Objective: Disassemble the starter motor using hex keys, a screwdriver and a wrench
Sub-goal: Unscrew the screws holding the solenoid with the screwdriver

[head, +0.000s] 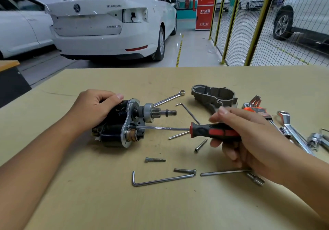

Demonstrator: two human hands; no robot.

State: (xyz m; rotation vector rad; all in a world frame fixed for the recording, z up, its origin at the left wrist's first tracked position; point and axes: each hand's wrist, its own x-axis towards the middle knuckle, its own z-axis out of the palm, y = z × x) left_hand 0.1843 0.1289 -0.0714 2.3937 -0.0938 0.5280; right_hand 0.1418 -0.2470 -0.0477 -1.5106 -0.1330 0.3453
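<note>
1. the black cylindrical starter motor (pixel 114 123) lies on its side on the tan wooden table (pixel 89 194), left of centre, with its silver end plate and pinion gear shaft pointing right.
2. the left hand (pixel 94 107) grips the motor's black body from the far side, fingers curled over it and thumb on top.
3. the right hand (pixel 238 133) holds the red and black handle of a screwdriver (pixel 213 131), fingers wrapped round it; the steel shaft runs left and its tip meets the silver end plate.
4. the grey cast metal nose housing (pixel 213 96) sits apart from the motor, farther away and to the right.
5. a slim silver ring wrench (pixel 169 99) lies just behind the pinion shaft.
6. 3 loose grey bolts (pixel 155 160) lie on the table near the motor's right side, towards the near edge.
7. a long l-shaped silver hex key (pixel 160 180) lies nearest the viewer, with others between it and the screwdriver.
8. an orange-holdered set of hex keys (pixel 256 107) and chrome spanners (pixel 293 132) lie at the right edge.
9. a white car (pixel 110 19) stands beyond the table.
</note>
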